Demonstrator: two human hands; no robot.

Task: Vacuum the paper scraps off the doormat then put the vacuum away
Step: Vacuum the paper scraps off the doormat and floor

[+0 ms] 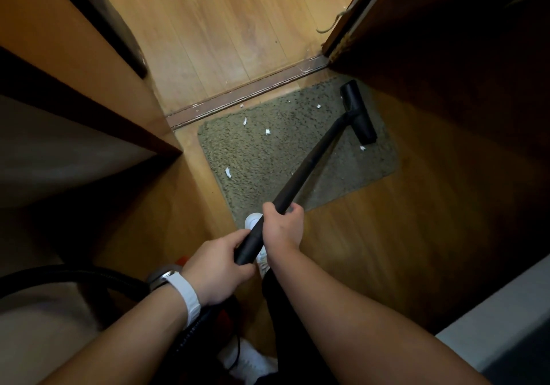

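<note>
A grey-green doormat [262, 158] lies on the wood floor just inside a door threshold. Several white paper scraps lie on it, such as one [228, 172] near its left edge and one [267, 131] near the middle. The black vacuum wand [309, 164] runs diagonally across the mat to its floor nozzle [358, 113], which rests on the mat's far right part. My right hand [282, 226] grips the wand higher up. My left hand [218, 268], with a white watch strap on its wrist, grips the wand's lower end.
A black hose [74, 276] curves off to the left. Wooden furniture [74, 92] stands at the left and a dark door [446, 42] at the right. A metal threshold strip [247, 92] crosses beyond the mat. My white shoes [253, 220] stand at the mat's near edge.
</note>
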